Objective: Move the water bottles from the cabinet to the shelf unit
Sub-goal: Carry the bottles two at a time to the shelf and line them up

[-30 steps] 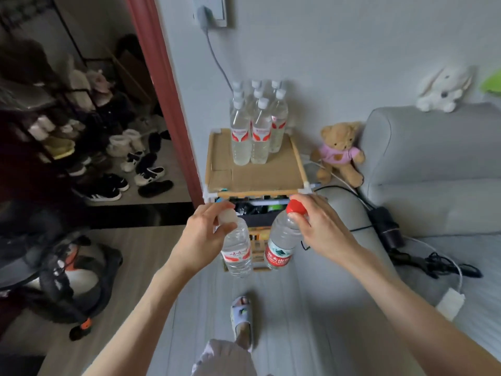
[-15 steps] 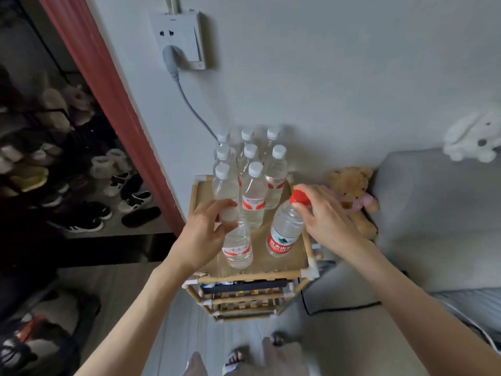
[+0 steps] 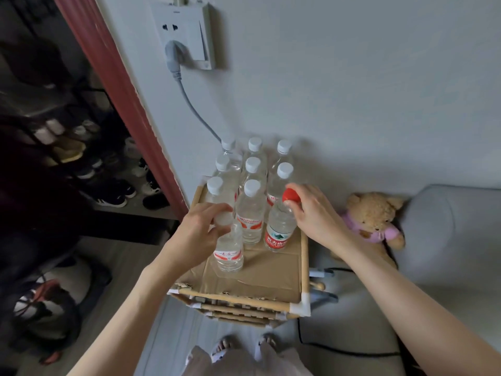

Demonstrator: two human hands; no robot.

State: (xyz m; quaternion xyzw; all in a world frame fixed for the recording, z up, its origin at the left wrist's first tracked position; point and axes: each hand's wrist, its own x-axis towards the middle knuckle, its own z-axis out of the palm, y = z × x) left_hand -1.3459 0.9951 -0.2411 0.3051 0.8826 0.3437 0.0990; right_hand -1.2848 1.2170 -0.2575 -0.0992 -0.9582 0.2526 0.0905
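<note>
My left hand [image 3: 199,233] grips the white cap of a clear water bottle [image 3: 229,249], whose base sits on the cardboard top of the bamboo shelf unit [image 3: 260,278]. My right hand [image 3: 315,215] pinches the red cap of a red-labelled bottle [image 3: 279,230] that stands slightly tilted on the same top, to the right. Behind both, several white-capped bottles [image 3: 250,210] stand in rows against the wall.
A grey cable [image 3: 193,107] runs from the wall socket [image 3: 187,36] down behind the bottles. A teddy bear [image 3: 372,219] leans on the grey sofa [image 3: 447,240] at the right. A dark shoe rack [image 3: 81,158] lies beyond the red door frame at the left. My slippered feet [image 3: 244,346] are below.
I have stepped up to the shelf unit and carried both bottles up from in front of it onto its cardboard top, in front of the rows.
</note>
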